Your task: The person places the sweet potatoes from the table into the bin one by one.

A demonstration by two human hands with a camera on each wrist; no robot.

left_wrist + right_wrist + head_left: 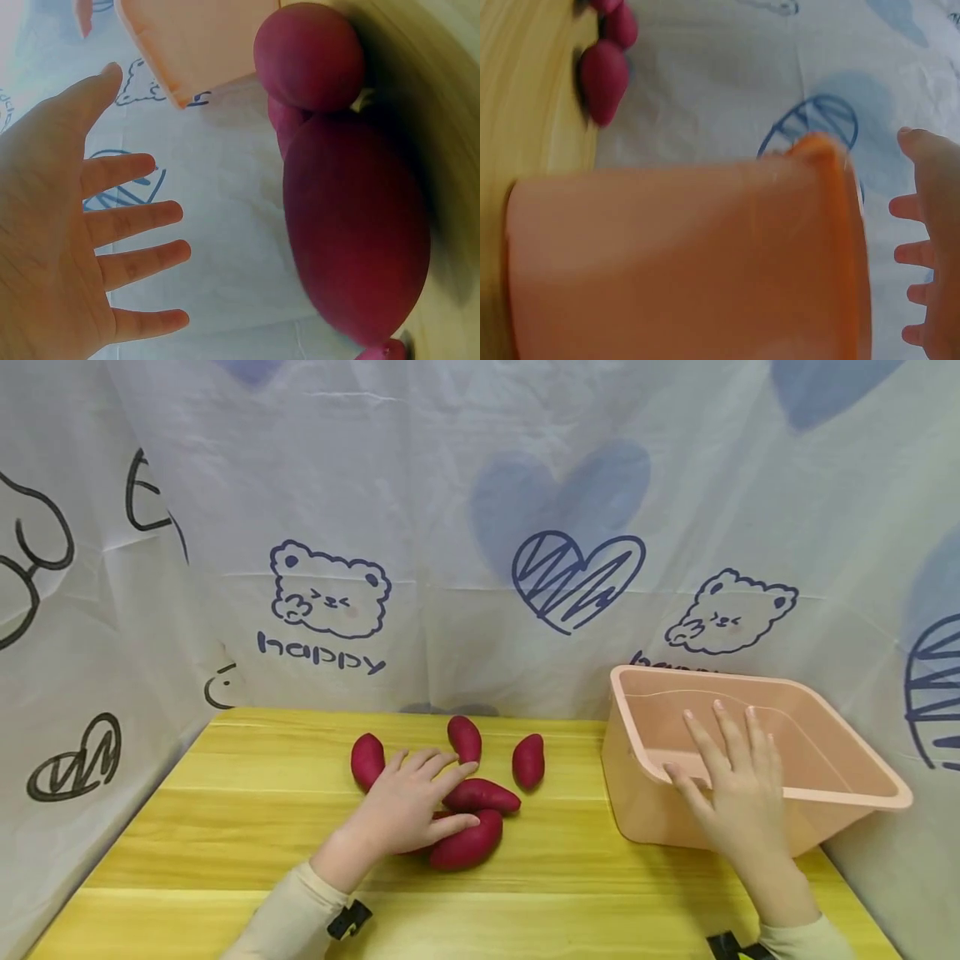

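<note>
Cartoon-printed cloth is hanging behind a wood-grained table, where smooth, tapered red tubers are lying clustered around and beneath a person's left hand, its fingers spreading wide. Fingers likewise splaying, the right hand is hovering above a peach-coloured bin, while the left wrist view is revealing a palm-to-tuber gap the head view is obscuring.

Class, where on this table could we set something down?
Bare table lies left of the sweet potatoes, between them and the tub, and in the foreground between the sleeves. Crowded: around the left hand, where sweet potatoes bunch, and at the right, where the tub and right hand are.
</note>
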